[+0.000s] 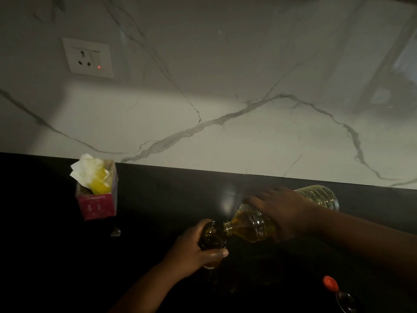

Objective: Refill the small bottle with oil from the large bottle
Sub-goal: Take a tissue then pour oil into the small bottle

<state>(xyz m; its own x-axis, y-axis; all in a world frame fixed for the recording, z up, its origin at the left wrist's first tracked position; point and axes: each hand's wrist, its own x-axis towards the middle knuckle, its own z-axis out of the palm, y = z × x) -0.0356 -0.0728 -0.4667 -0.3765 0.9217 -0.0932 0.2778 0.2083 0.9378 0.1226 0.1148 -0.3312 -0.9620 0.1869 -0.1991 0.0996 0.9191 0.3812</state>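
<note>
The small dark glass bottle (214, 236) stands upright on the black counter, its mouth uncovered. My left hand (191, 251) is wrapped around its body. The large clear plastic bottle (252, 224), holding yellow oil, is tipped almost flat with its neck at the small bottle's rim. My right hand (282, 211) grips it from above around the middle. The large bottle's base (320, 195) points up and right. Oil has pooled toward the neck.
A red carton (97, 199) stuffed with white tissue and a yellow wrapper stands at the left by the marble wall. An orange cap (330, 283) and a dark glossy lid (346, 301) lie at the front right. A wall socket (89, 57) sits upper left.
</note>
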